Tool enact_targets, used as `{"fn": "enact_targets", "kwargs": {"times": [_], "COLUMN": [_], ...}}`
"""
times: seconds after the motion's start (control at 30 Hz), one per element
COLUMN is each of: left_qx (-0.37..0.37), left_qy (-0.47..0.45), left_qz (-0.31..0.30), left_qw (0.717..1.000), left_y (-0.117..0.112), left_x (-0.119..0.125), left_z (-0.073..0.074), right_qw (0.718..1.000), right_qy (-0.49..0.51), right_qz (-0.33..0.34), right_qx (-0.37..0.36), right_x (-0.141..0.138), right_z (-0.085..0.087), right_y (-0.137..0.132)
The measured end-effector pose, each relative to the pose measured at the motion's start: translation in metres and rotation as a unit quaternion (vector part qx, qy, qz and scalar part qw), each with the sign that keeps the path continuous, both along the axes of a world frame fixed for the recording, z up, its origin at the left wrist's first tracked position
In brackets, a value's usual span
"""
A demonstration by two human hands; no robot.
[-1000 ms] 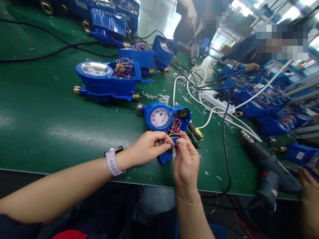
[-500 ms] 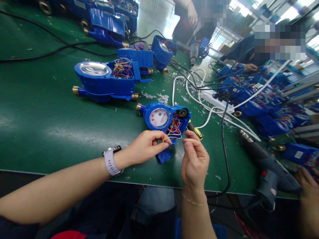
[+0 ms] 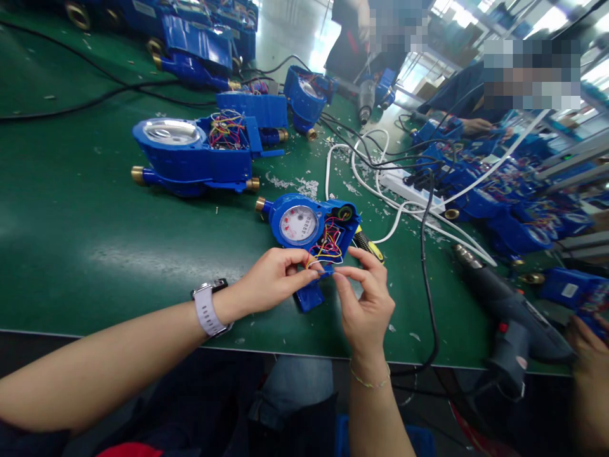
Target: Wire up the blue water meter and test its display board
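Note:
A blue water meter [image 3: 298, 225] with a round white dial lies on the green bench. Its side compartment is uncovered, with thin red, yellow and white wires [image 3: 329, 244] bunched inside. My left hand [image 3: 280, 276], a watch on its wrist, pinches a few of these wires at the compartment's near edge. Close by on the right, my right hand [image 3: 366, 298] has thumb and forefinger together near the left fingertips. What it pinches is too small to make out. A blue flap [image 3: 310, 297] of the meter hangs below my left fingers.
Another open blue meter [image 3: 190, 152] stands to the left, more behind it. A yellow-black screwdriver handle [image 3: 368, 244] lies beyond my right hand. A heat gun [image 3: 514, 311], black cable [image 3: 427, 279] and white power strip [image 3: 412, 189] occupy the right. Co-workers' hands [image 3: 590, 339] appear there and farther back.
My right hand has moved left and its fingertips now meet close to my left fingertips. The left hand keeps its pinch on the wires. The view has shifted slightly.

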State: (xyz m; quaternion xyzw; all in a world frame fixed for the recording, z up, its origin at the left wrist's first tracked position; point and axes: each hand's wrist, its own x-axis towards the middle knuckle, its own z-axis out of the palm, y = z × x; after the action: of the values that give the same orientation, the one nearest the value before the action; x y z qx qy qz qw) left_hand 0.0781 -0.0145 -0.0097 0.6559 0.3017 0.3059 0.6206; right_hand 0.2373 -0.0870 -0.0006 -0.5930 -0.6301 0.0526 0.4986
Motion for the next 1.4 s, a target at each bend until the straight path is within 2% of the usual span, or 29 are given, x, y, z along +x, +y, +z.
{"fn": "enact_targets", "kwargs": {"times": [0.13, 0.27, 0.33, 0.43, 0.5, 0.6, 0.7, 0.77, 0.83, 0.87, 0.9, 0.97, 1.07, 1.13, 1.23, 1.4], "left_qx": [-0.004, -0.033, -0.043, -0.046, -0.043, -0.034, -0.028, -0.028, -0.031, -0.032, -0.033, -0.028, -0.006, 0.008, 0.027, 0.089], "left_qy": [0.007, 0.004, -0.002, -0.004, -0.002, -0.003, -0.011, -0.006, 0.001, 0.003, 0.001, -0.004, -0.005, -0.003, 0.001, -0.021], "left_qz": [0.001, 0.006, 0.006, 0.005, 0.008, 0.011, 0.006, 0.004, 0.006, 0.008, 0.009, 0.012, 0.014, 0.015, 0.026, 0.018], "left_qw": [1.000, 0.999, 0.999, 0.999, 0.999, 0.999, 1.000, 1.000, 1.000, 0.999, 0.999, 1.000, 1.000, 1.000, 0.999, 0.996], "left_y": [0.000, 0.001, 0.002, 0.002, 0.002, 0.001, 0.000, 0.000, 0.000, 0.000, 0.000, 0.000, 0.001, 0.001, 0.001, -0.002], "left_x": [-0.001, -0.002, -0.001, -0.001, 0.000, 0.000, 0.001, 0.001, 0.001, 0.000, 0.000, 0.000, 0.000, 0.000, 0.000, 0.001], "left_z": [-0.001, -0.002, -0.002, -0.002, -0.001, -0.001, -0.001, -0.001, -0.001, -0.001, 0.000, 0.000, 0.000, -0.001, 0.000, 0.003], "right_qw": [0.993, 0.971, 0.977, 0.997, 1.000, 0.999, 0.996, 0.983, 0.964, 0.960, 0.964, 0.983, 0.995, 0.993, 0.994, 0.996], "right_qy": [0.119, 0.234, 0.208, 0.081, 0.004, -0.021, 0.057, 0.165, 0.259, 0.276, 0.263, 0.177, 0.051, 0.009, -0.012, 0.013], "right_qz": [0.020, -0.016, -0.013, 0.014, 0.027, 0.039, 0.059, 0.067, 0.048, 0.036, 0.027, 0.037, 0.087, 0.104, 0.100, 0.064], "right_qx": [-0.016, 0.037, 0.046, 0.011, -0.001, 0.003, -0.025, -0.042, -0.016, 0.008, 0.030, 0.041, -0.022, -0.053, -0.048, -0.059], "right_x": [0.006, 0.017, 0.020, 0.019, 0.016, 0.012, 0.011, 0.011, 0.011, 0.011, 0.009, 0.006, -0.002, -0.006, -0.009, -0.004], "right_z": [-0.004, -0.006, -0.003, 0.002, 0.004, 0.005, 0.001, -0.001, -0.002, -0.001, 0.001, 0.007, 0.014, 0.015, 0.013, 0.010], "right_y": [0.007, 0.010, 0.007, 0.002, 0.001, 0.003, 0.007, 0.009, 0.010, 0.009, 0.007, 0.002, -0.004, -0.004, -0.001, 0.000]}}
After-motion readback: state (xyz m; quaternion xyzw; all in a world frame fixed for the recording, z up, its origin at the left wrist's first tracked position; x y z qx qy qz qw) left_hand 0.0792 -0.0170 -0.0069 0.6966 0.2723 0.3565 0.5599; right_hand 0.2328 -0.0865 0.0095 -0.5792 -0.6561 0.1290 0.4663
